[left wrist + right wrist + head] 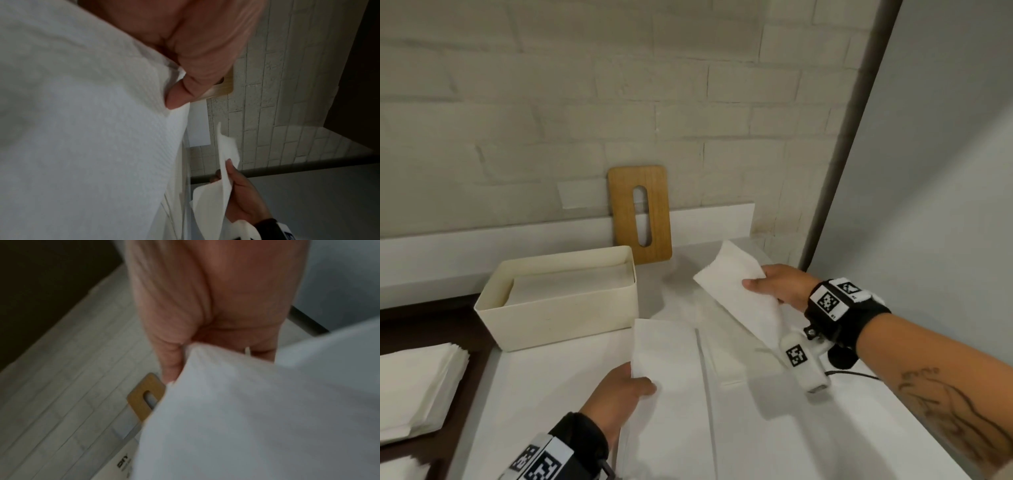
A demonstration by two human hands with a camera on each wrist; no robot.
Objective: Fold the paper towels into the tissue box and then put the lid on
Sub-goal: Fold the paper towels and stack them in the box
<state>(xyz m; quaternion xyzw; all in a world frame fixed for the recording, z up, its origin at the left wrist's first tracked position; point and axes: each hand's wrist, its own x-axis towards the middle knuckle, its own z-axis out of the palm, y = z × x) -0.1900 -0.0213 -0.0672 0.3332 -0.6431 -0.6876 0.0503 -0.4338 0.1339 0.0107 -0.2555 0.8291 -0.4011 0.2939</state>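
Pale brick wall backs a white tabletop (585, 394), and against it at twelve o'clock leans the wooden lid (640, 214), slot upright, clear of the work. Just below it, at about ten o'clock from the hands, the cream tissue box (558, 308) stands open with folded sheets already lying inside.

The right hand (780, 286) pinches a folded paper towel (739, 291) lifted off the surface, thumb on top and fingers beneath. The left hand (619, 390) pinches the near edge of a second towel (664, 349) lying flat, thumb over it. A spare stack (414, 387) waits at nine o'clock.

To do this well, I judge the two sheets should be interleaved with creases square and edges aligned before going in, then lowered flat so no corners catch the box wall.
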